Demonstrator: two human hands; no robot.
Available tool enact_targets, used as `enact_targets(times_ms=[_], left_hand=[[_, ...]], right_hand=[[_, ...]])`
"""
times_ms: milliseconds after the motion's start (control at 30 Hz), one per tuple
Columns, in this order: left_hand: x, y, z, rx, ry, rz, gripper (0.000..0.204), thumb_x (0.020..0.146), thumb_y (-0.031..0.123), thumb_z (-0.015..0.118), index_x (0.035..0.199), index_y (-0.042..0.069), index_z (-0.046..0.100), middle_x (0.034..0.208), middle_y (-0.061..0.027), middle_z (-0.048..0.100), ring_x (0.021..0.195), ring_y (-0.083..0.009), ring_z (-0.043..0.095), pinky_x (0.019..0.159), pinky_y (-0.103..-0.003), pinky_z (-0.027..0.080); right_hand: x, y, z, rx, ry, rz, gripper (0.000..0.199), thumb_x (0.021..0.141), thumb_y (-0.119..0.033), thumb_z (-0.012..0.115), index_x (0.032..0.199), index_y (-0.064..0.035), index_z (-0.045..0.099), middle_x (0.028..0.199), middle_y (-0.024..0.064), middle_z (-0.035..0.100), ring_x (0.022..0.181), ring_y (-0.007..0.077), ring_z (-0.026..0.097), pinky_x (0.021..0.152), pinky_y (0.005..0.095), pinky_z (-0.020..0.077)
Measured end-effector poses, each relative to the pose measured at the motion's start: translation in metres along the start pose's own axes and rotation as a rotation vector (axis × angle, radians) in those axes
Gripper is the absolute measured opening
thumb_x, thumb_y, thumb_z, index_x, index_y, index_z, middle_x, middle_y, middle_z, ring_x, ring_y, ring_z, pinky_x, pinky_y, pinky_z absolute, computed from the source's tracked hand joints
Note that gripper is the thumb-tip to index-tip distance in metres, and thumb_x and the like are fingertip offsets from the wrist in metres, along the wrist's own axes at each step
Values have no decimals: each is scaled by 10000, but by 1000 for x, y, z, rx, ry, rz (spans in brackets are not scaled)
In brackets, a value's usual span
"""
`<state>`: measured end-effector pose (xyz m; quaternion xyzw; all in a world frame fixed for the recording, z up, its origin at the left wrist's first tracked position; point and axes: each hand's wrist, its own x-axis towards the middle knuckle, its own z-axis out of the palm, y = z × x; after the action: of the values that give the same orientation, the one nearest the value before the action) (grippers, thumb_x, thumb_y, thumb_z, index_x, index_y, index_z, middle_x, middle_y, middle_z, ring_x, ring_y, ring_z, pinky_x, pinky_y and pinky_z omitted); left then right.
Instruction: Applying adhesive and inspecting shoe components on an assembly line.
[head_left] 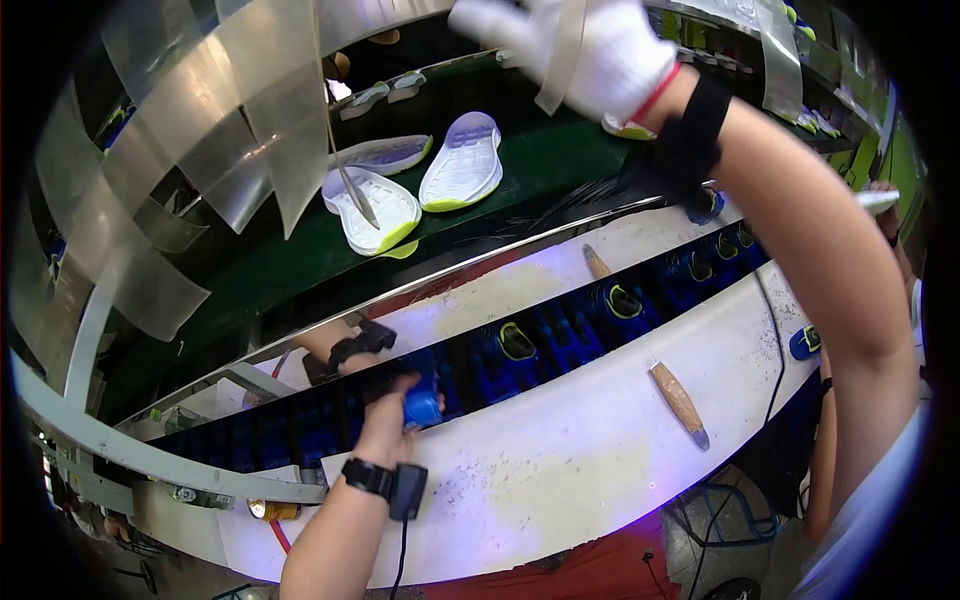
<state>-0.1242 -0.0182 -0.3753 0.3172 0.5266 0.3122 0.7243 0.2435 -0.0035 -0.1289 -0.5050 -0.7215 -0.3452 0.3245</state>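
My left hand (392, 408) is bare, wears a black wrist strap, and closes on a small blue object (423, 407) at the edge of a dark belt (560, 330) lit in blue. My right hand (590, 45), in a white glove, reaches high up and grips a clear plastic strip (563, 55) hanging from above. On the green conveyor (540, 160) behind lie white shoe soles with yellow-green edges (465, 160), (370, 208).
A wooden-handled tool (679, 402) lies on the white bench (560, 470); another (597, 263) lies beyond the dark belt. Clear plastic strips (200, 170) hang at upper left. Another person's hand (345, 350) shows across the belt. Shoes (517, 342) ride the belt.
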Motion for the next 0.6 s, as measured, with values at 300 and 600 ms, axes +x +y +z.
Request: enact_targets(times_ms=[300,600], left_hand=[[-170,-97,-36,528,-221,155,470,982,170,752,1355,-60,586,1188,-174,726,1048,-273,730,928,-393,592],[-184,-75,17,1570,-337,650,508,1017,418,660,1271,-22,661,1197,-230,727,1117,-437,674,1029,-491,503]], right_hand=[[-5,-125,-61,301,-495,103,449,969,-468,645,1078,-63,806,826,208,744,797,350,750,778,426,595],[-75,-145,-154,460,53,-75,165,1022,-149,670,1147,-43,663,1049,172,736,940,388,726,829,442,595]])
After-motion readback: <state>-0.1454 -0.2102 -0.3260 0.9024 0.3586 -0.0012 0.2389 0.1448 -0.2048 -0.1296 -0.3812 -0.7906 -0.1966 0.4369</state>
